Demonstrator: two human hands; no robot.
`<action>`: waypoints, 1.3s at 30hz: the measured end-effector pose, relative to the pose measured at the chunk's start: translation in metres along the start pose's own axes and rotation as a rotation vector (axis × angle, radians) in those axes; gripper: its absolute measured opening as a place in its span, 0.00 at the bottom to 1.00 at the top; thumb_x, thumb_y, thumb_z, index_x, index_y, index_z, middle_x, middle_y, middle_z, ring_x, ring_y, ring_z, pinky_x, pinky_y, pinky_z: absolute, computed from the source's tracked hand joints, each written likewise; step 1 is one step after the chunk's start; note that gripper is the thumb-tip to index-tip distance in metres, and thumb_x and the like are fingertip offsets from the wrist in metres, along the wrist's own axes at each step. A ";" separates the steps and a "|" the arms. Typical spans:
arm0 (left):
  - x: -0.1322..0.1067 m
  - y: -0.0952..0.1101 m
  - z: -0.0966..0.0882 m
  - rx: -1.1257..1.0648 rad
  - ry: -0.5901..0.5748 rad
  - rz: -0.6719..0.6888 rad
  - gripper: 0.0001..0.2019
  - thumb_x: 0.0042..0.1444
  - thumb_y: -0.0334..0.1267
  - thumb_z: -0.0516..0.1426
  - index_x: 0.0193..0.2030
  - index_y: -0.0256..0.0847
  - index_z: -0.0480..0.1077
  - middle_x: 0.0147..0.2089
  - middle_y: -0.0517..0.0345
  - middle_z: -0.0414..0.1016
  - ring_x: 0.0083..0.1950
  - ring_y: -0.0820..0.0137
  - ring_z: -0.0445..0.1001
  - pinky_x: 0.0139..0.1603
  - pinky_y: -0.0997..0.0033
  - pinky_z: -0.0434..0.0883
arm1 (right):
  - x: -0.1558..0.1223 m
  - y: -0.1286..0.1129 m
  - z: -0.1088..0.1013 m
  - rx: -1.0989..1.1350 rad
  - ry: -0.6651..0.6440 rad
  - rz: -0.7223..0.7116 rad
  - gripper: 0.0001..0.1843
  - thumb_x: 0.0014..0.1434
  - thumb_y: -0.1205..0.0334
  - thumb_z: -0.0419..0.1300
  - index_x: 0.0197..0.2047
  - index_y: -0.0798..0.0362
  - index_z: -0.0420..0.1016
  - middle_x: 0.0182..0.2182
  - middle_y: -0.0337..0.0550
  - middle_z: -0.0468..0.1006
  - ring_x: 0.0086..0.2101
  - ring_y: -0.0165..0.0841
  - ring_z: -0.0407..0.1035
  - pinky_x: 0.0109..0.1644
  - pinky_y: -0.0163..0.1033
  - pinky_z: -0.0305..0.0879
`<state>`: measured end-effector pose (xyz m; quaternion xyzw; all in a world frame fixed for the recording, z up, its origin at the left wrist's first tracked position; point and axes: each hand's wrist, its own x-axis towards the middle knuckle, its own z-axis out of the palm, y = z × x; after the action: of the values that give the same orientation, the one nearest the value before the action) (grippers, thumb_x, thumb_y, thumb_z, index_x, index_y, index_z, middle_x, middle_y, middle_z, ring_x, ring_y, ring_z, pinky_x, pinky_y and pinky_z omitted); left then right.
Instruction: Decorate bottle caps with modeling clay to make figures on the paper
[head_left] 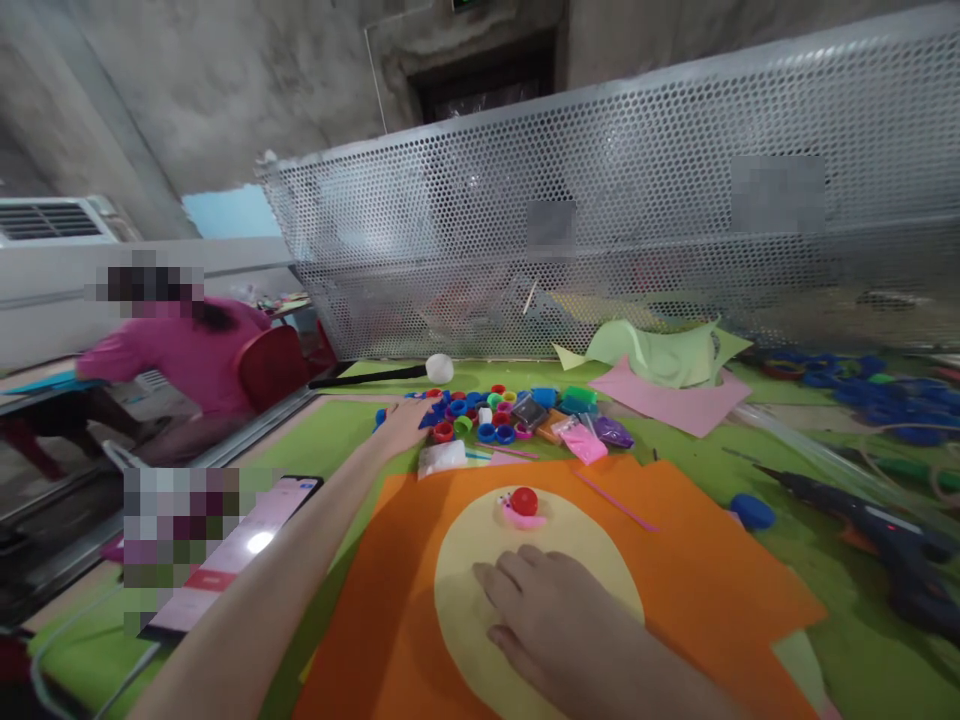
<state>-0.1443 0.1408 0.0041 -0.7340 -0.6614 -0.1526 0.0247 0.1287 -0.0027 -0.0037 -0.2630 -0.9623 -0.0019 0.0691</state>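
**Reaching into the caps [491, 412] with the left hand [409, 422], holding the right hand [544, 600] low over the yellow circle [465, 600]**

Stretching the left arm forward to the left side of the heap. Angling the left fingers down among blue pieces, with the tips partly hidden; not being able to tell pinching from mere touching. Curving the right fingers loosely side by side, palm down, with the thumb a little apart; not being able to tell touching from hovering at the paper.

Having a small snail [523, 510] just beyond the right hand, near the far edge of the yellow circle. Looking bright and toy-like, with a round red shell on a soft pink body and tiny white eyes with dark dots. Pointing head-first to the left and stretching left to right along the long axis.

Looking mixed in the heap: mostly red, blue and green, short and ring-shaped, with several turning open mouths toward the near side.

Resting the yellow circle flat on an orange sheet [390, 600], with a thin pink stick [619, 502] slanting down to the right. Seeing colourful packets [585, 442] just right of the heap, a phone [262, 542] beside the left forearm and a glue gun [862, 520] well off to the right.
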 end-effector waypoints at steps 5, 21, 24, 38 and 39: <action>-0.005 0.000 -0.014 -0.094 0.160 -0.030 0.15 0.59 0.39 0.54 0.51 0.37 0.64 0.51 0.50 0.67 0.47 0.63 0.70 0.45 0.56 0.70 | -0.001 0.001 0.004 -0.013 0.031 -0.013 0.16 0.55 0.59 0.58 0.47 0.55 0.66 0.35 0.45 0.75 0.33 0.39 0.70 0.29 0.40 0.66; -0.113 0.124 -0.032 -0.506 0.096 0.406 0.16 0.48 0.39 0.62 0.45 0.45 0.70 0.44 0.56 0.73 0.46 0.66 0.71 0.48 0.67 0.69 | -0.005 0.030 -0.018 0.794 0.311 0.401 0.17 0.64 0.53 0.43 0.26 0.52 0.58 0.20 0.34 0.62 0.23 0.27 0.58 0.25 0.31 0.53; -0.122 0.129 -0.024 -0.520 0.021 0.420 0.20 0.51 0.36 0.60 0.51 0.45 0.64 0.43 0.56 0.73 0.44 0.69 0.72 0.46 0.68 0.71 | -0.003 0.028 -0.017 0.768 0.269 0.406 0.17 0.62 0.54 0.46 0.24 0.52 0.58 0.19 0.34 0.62 0.22 0.27 0.57 0.25 0.32 0.50; -0.133 0.134 -0.026 -0.261 0.383 0.727 0.14 0.62 0.35 0.48 0.54 0.33 0.59 0.39 0.49 0.76 0.41 0.69 0.75 0.41 0.69 0.76 | -0.004 0.010 -0.013 0.648 0.224 0.336 0.14 0.64 0.59 0.38 0.37 0.53 0.62 0.29 0.43 0.73 0.28 0.34 0.67 0.30 0.36 0.58; -0.133 0.133 -0.024 -0.276 0.395 0.738 0.15 0.62 0.36 0.49 0.53 0.33 0.60 0.39 0.49 0.76 0.42 0.69 0.75 0.42 0.69 0.75 | -0.004 0.010 -0.012 0.638 0.232 0.324 0.15 0.64 0.60 0.36 0.37 0.53 0.62 0.29 0.44 0.73 0.28 0.34 0.67 0.30 0.37 0.59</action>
<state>-0.0288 -0.0096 0.0150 -0.8741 -0.3111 -0.3580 0.1052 0.1384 0.0033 0.0075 -0.3753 -0.8461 0.2790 0.2556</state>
